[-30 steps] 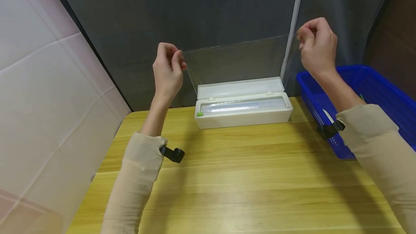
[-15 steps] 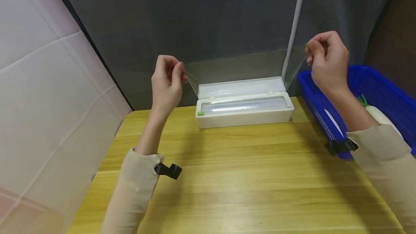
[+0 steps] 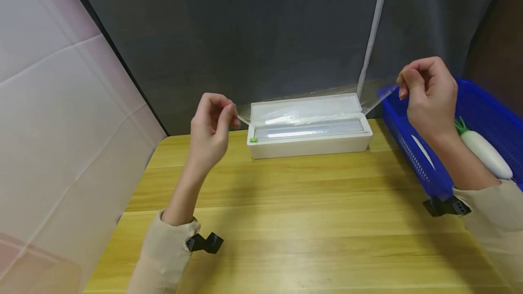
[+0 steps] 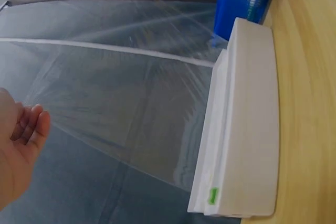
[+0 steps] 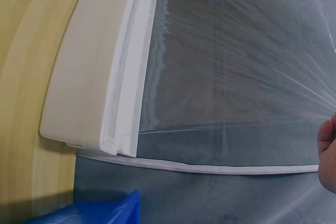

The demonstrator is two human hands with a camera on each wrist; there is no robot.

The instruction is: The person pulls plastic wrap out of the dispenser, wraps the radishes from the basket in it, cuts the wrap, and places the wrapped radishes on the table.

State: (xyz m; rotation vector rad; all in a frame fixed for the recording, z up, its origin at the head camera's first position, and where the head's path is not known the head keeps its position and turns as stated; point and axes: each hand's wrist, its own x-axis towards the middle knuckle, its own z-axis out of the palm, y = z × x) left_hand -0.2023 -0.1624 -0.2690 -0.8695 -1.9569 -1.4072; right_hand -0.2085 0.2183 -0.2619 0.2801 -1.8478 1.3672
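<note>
The left grip [image 3: 210, 128] and right grip [image 3: 431, 99] pinch film [image 4: 131, 119], drawn out but apparently uncut; parting it from the box [image 3: 309, 145] beyond them likely remains.

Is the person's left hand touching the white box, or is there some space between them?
Apart. The left wrist view shows it: the left hand is well away from the white box, with clear film spanning the gap.
</note>
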